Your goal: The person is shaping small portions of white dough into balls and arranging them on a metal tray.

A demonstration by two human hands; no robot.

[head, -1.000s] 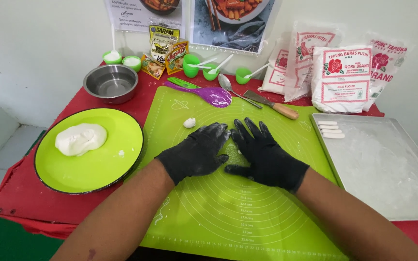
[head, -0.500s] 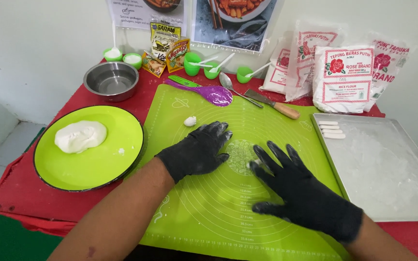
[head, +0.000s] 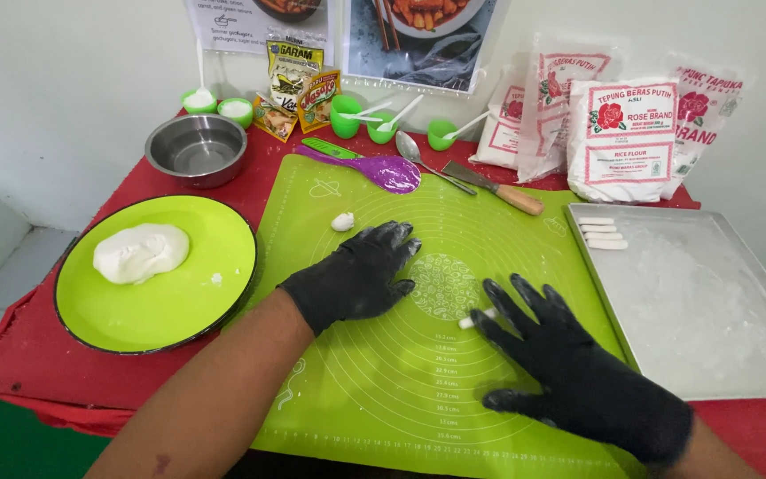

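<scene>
Both my hands wear black gloves and lie flat on a green silicone mat point(head: 401, 390). My left hand point(head: 358, 275) rests palm down near the mat's middle, with nothing seen in it. My right hand point(head: 569, 368) lies lower right, its fingers over a small white dough roll point(head: 469, 321) whose end sticks out at the fingertips. A small lump of dough point(head: 342, 222) sits on the mat above my left hand. A larger mound of white dough point(head: 140, 252) lies on a green plate point(head: 179, 306) at the left.
A metal tray point(head: 711, 355) at the right holds several white dough sticks point(head: 603, 232). Behind the mat are a purple spoon point(head: 383, 168), a knife point(head: 498, 188), a steel bowl point(head: 195, 149), small green cups, sachets and white flour bags point(head: 627, 142).
My right hand has moved away from the left, down and to the right across the mat, with the dough roll under its fingers. The left hand has stayed in place.
</scene>
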